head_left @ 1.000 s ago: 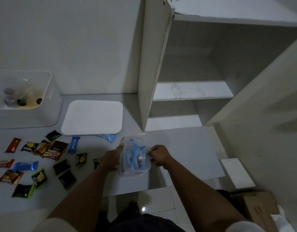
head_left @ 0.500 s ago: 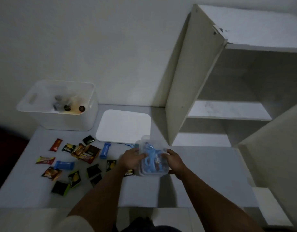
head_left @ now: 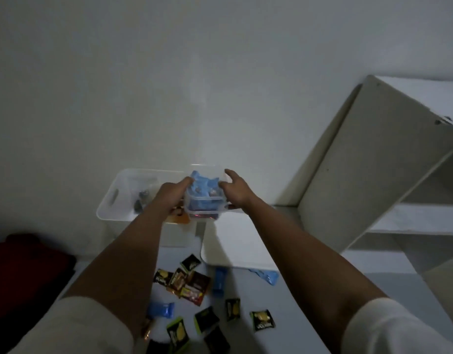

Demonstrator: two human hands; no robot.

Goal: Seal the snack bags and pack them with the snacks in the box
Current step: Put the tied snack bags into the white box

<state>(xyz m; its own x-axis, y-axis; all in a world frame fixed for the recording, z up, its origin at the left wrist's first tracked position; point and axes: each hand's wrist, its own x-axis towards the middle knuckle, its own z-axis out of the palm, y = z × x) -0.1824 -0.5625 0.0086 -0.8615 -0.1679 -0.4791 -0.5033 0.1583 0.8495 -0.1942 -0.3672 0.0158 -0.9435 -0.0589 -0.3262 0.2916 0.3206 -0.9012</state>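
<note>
Both hands meet at the centre of the frame on a small clear tub point(head_left: 204, 198) holding blue clips. The left hand point(head_left: 172, 193) grips its left side with curled fingers, taking the weight. The right hand point(head_left: 234, 189) has thumb and fingers spread on the right side, steadying more than clamping. Two hands keep the tub level so nothing spills.

It hangs over the right end of the white box point(head_left: 110, 200), probably about to be set inside. The lid point(head_left: 235, 241) lies flat on the tabletop point(head_left: 309, 302) just right of the box, leaving the opening free. Snacks point(head_left: 192, 284) lie scattered at lower centre, unpacked, with a loose blue clip point(head_left: 265, 275) near the lid's edge. An open shelf point(head_left: 389, 175) stands at right.
</note>
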